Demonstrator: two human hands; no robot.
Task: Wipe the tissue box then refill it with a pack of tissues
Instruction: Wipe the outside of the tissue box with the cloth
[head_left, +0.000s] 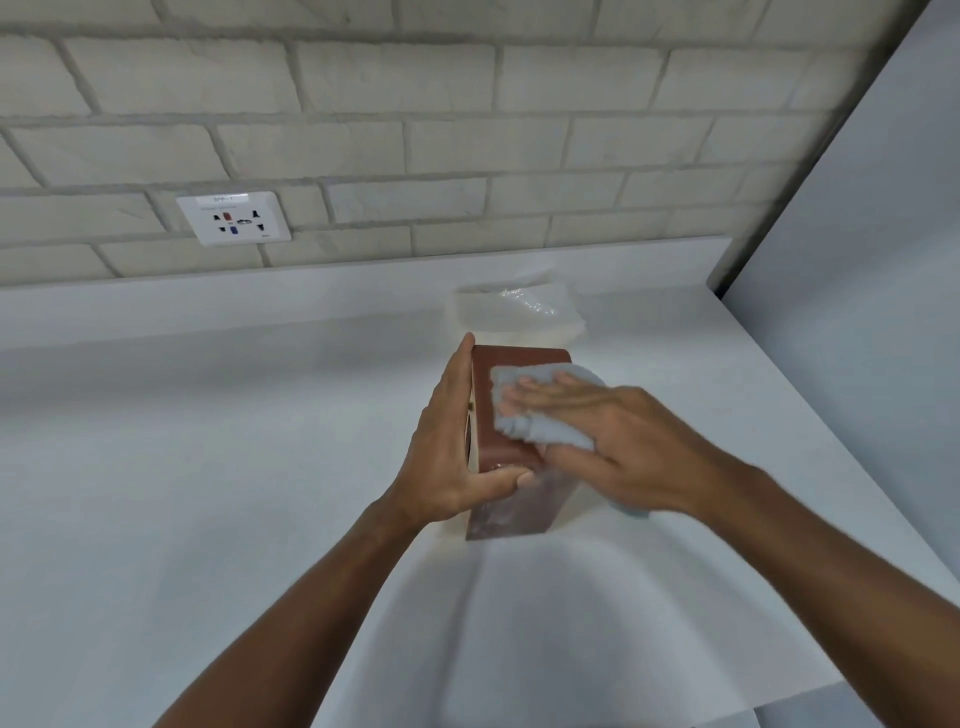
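A brown tissue box (511, 501) stands on its side on the white counter (208, 467). My left hand (452, 452) grips the box's left side, with the thumb curled over its near edge. With straight fingers, my right hand (613, 441) presses a light blue cloth (540, 415) flat on the box's upward face. Just behind the box lies a pack of tissues (514, 309) in clear plastic wrap.
A white brick wall (467, 130) backs the counter, with a white power socket (234, 218) at the left. A white panel (857, 260) rises at the right, past the counter's right edge. The counter's front edge runs at lower right.
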